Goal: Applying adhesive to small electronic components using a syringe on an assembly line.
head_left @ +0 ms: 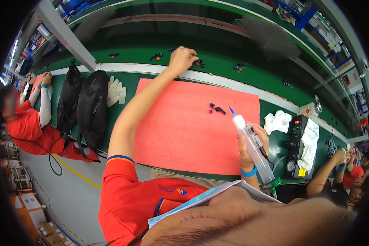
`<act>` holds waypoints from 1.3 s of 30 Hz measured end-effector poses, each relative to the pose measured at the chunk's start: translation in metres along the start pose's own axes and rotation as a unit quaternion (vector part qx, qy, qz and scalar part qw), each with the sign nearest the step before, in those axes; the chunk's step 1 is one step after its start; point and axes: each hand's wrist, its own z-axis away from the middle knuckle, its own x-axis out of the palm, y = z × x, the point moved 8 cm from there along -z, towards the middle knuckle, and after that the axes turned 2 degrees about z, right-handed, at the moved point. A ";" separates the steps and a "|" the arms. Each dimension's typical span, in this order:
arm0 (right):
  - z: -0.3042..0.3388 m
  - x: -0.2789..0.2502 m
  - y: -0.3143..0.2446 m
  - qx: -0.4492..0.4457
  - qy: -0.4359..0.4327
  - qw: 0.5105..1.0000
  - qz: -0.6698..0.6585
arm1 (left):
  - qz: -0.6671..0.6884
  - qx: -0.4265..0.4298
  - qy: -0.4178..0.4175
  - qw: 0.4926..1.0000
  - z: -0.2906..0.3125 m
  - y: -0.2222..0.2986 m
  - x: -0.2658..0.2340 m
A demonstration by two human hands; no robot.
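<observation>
My left hand (183,59) reaches over the far edge of the bench to the green conveyor belt. Its fingers are curled together at a cluster of small dark parts with a purple piece (199,63); whatever is between the fingertips is hidden. In my right hand (254,145) is a clear glue syringe (256,153) with a blue needle tip (232,111), tilted up and leftward over the mat's right edge. Left of that tip, several small black parts (220,110) and a purple-pink piece (210,111) lie on the pink mat (180,135).
Black mesh bags (92,108) and pale gloves (116,91) lie left of the mat. To the right are crumpled white cloth (278,121), a black control box with a gauge (296,143) and a metal-topped container (309,109). More part clusters (238,67) dot the belt. Co-workers sit on both sides.
</observation>
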 end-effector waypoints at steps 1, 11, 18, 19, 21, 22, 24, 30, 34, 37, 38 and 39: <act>0.000 -0.002 0.000 0.006 0.004 1.000 0.004 | -0.033 0.028 0.004 0.999 -0.003 0.003 -0.008; -0.009 0.003 -0.010 -0.005 0.006 0.999 0.033 | -0.294 0.160 -0.084 0.939 -0.006 -0.027 -0.004; -0.010 0.001 -0.016 0.013 0.010 0.999 0.042 | -0.053 0.093 0.043 0.993 0.007 0.009 -0.058; -0.010 0.000 -0.016 0.013 0.009 0.999 0.040 | -0.049 0.095 0.036 0.994 0.013 0.023 -0.061; -0.008 0.000 -0.011 0.020 0.010 0.999 0.040 | 0.099 -0.029 -0.026 0.994 0.030 0.036 -0.059; -0.008 0.000 -0.010 0.011 0.012 0.999 0.036 | 0.169 -0.096 -0.056 0.979 0.044 0.039 -0.055; -0.007 0.000 -0.011 -0.005 0.015 0.999 0.031 | 0.338 -0.197 -0.225 0.892 0.080 0.054 -0.025; 0.000 0.003 0.005 0.091 0.008 0.996 0.005 | 0.540 -0.334 -0.368 0.680 0.162 0.102 0.022; 0.000 0.004 0.005 0.089 0.017 0.996 0.009 | 0.569 -0.330 -0.319 0.682 0.169 0.102 0.026; 0.001 0.011 0.003 0.090 -0.022 0.995 0.035 | 0.561 -0.303 -0.311 0.705 0.169 0.105 0.023; 0.000 0.012 0.003 0.090 -0.023 0.995 0.042 | 0.561 -0.306 -0.314 0.702 0.171 0.105 0.024; 0.000 0.013 0.003 0.091 -0.023 0.994 0.050 | 0.562 -0.300 -0.310 0.705 0.170 0.106 0.023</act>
